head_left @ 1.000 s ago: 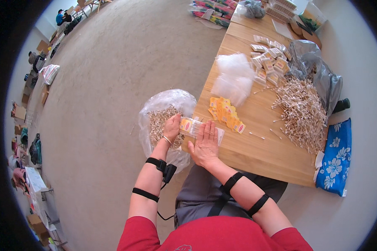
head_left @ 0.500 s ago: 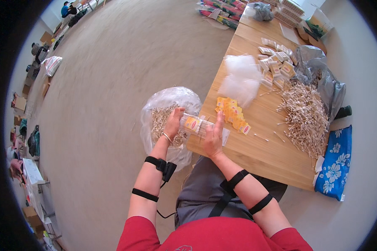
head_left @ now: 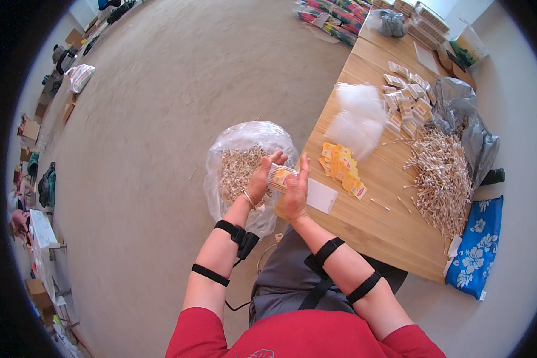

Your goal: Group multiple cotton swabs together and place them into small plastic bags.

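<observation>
Between my palms, above the near left corner of the table, is a clear pack of cotton swabs (head_left: 280,175) with a yellow label card. My left hand (head_left: 261,184) presses on its left end, fingers pointing away from me. From the other side my right hand (head_left: 296,194) bears against the pack, fingers straight and upright, covering its right end. A white card or pad (head_left: 322,197) lies on the table just beside my right hand. Yellow label cards (head_left: 342,167) are spread in an overlapping row a little further right.
A clear plastic bag (head_left: 247,132) full of cotton swabs stands below the table's left edge. On the wooden table (head_left: 364,221) are clear plastic sleeves (head_left: 357,128), finished packs (head_left: 406,101), a heap of loose swabs (head_left: 438,173), a grey bag (head_left: 459,98) and a blue flowered package (head_left: 474,250).
My hands have come closer together around the pack, and my right hand now covers more of it. More of the white card shows. The whole view has shifted slightly.
</observation>
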Demonstrator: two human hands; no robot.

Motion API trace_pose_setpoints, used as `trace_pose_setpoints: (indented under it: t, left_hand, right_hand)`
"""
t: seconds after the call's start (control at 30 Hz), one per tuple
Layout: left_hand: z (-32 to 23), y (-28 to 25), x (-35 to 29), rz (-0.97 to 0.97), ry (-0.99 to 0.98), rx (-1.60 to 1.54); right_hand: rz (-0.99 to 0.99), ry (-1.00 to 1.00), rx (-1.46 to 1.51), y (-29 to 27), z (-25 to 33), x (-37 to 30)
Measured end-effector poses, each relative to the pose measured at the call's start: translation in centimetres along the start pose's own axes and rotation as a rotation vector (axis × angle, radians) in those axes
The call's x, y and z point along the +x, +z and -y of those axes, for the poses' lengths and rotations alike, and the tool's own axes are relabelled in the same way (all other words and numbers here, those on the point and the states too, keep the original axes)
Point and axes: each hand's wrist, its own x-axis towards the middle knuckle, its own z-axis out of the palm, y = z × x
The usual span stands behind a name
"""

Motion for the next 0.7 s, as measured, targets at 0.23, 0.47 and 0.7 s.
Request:
trace_pose_setpoints:
  t: [0.23, 0.47, 0.7]
  left_hand:
    - [-1.4, 0.5, 0.0, 0.022, -0.065, 0.001]
    - [-0.1, 0.3, 1.1, -0.063, -0.195, -0.092]
    - [-0.1, -1.0, 0.5, -0.722, 0.294, 0.883]
  right_hand:
    - [0.062, -0.069, -0.109, 0.2, -0.9, 0.1]
    - [0.041, -0.074, -0.117, -1.3, -0.4, 0.3]
    - [-0.328, -0.212, -0.804, -16.5, -0.2, -0.2]
